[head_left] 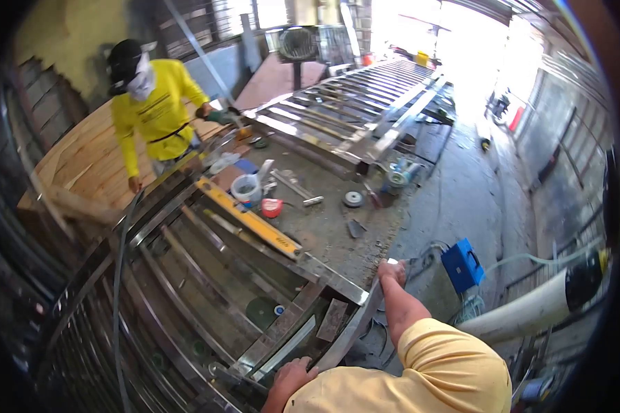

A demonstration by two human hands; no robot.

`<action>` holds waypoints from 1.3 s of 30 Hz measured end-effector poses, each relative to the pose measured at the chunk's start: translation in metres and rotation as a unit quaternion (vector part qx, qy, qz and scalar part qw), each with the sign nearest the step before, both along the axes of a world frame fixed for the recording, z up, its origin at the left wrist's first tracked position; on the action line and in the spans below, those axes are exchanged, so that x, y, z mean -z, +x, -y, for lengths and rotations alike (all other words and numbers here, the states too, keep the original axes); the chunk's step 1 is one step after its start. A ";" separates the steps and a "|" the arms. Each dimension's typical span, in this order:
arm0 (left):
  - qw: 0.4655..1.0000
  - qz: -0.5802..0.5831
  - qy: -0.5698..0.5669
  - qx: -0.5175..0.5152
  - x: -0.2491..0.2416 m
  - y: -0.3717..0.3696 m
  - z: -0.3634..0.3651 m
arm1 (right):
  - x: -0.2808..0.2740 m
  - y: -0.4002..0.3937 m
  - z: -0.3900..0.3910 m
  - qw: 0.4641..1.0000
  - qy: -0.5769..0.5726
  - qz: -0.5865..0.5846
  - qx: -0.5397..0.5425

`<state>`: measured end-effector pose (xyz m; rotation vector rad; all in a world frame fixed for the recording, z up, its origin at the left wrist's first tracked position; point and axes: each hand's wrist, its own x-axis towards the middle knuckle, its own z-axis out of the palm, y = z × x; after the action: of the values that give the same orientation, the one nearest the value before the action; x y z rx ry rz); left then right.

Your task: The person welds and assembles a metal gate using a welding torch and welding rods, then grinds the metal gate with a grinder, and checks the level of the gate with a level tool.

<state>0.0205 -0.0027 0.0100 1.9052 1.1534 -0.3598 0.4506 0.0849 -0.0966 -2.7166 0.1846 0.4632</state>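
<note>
My right hand (pixel 393 272) is closed around the upper end of a grey metal strip (pixel 358 323), with a small bright spot at the fingers. The strip slants down towards my left hand (pixel 293 377), whose fingers curl at its lower end beside a welded metal frame (pixel 282 337); my body partly hides that grip. Shiny tubes make up the frame, and a small rusty plate (pixel 333 319) lies inside its near corner. A yellow spirit level (pixel 248 217) rests along the frame's far side.
Across the frame stands a person in a yellow shirt (pixel 160 103), holding a green power tool (pixel 218 115). A white bucket (pixel 246 190), a red tape measure (pixel 272 208) and a hammer (pixel 303 189) lie beyond the level. Right: blue box (pixel 463 265), white pipe (pixel 520 306). Behind: long metal grille (pixel 365 96).
</note>
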 end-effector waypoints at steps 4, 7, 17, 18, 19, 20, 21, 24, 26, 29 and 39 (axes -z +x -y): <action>1.000 0.018 0.009 0.003 0.005 0.004 -0.006 | 0.027 0.022 -0.020 0.999 -0.009 0.028 -0.021; 0.998 0.056 0.038 0.002 0.025 0.001 0.002 | 0.049 0.048 -0.023 0.995 -0.017 0.058 -0.078; 0.994 0.085 0.057 -0.039 0.027 -0.001 0.002 | 0.085 0.088 -0.022 0.993 0.029 0.009 -0.118; 0.991 0.100 0.074 -0.048 0.028 -0.001 0.004 | 0.067 0.073 -0.022 0.994 0.049 -0.007 -0.097; 0.989 0.106 0.085 -0.053 0.031 0.000 0.005 | 0.052 0.062 -0.021 0.995 0.061 -0.021 -0.079; 0.987 0.112 0.096 -0.056 0.032 0.001 0.006 | 0.039 0.051 -0.020 0.995 0.064 -0.030 -0.065; 0.985 0.124 0.103 -0.054 0.032 0.001 0.005 | 0.030 0.042 -0.020 0.995 0.072 -0.040 -0.059; 0.979 0.158 0.119 -0.054 0.022 -0.001 0.001 | 0.014 0.031 -0.011 0.974 0.167 -0.112 -0.100; 0.966 0.192 0.156 -0.077 0.030 0.002 0.001 | 0.028 0.042 -0.011 0.963 0.189 -0.138 -0.131; 0.944 0.259 0.158 -0.134 0.025 -0.001 -0.002 | 0.019 0.029 -0.010 0.968 0.179 -0.124 -0.120; 0.825 0.388 0.306 -0.274 -0.110 -0.079 0.017 | 0.057 0.062 -0.019 0.957 0.217 -0.128 -0.143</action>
<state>-0.0590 -0.0196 0.1198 1.7978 1.2201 1.1355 0.5122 0.1036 -0.1532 -2.2504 -0.2250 0.8312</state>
